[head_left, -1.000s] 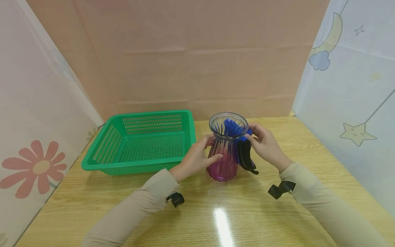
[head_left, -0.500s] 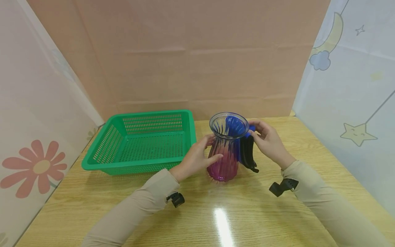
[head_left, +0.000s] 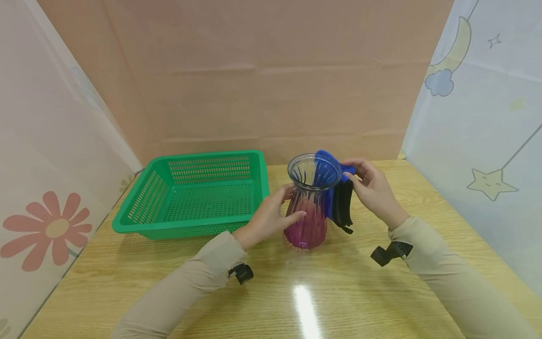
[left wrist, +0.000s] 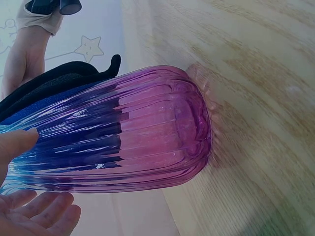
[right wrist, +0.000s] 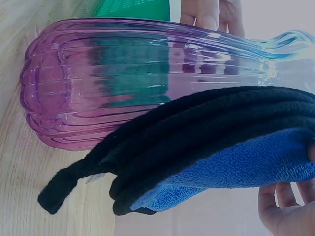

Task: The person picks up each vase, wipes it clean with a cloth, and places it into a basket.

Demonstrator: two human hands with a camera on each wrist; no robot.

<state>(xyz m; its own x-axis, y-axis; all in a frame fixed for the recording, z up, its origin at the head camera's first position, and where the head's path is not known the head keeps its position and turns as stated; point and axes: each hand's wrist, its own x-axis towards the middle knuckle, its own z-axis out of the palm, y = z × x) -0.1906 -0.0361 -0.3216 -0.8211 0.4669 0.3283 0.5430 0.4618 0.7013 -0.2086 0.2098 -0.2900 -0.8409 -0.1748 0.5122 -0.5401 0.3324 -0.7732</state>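
Vase, one, is stood upright on the desk between two hands, loosely clasped by the half-open left hand. One blue-and-black cloth is pinched beside it by the right hand. One green basket is seen left.

You had one left hand, one right hand and two black wrist devices at one table. Toward its far edge you had one green basket, one glass vase and one blue-and-black cloth. Beyond the table's right edge you had one printed moon, one blue cloud and one smiling star; beyond its left edge, one large red flower.
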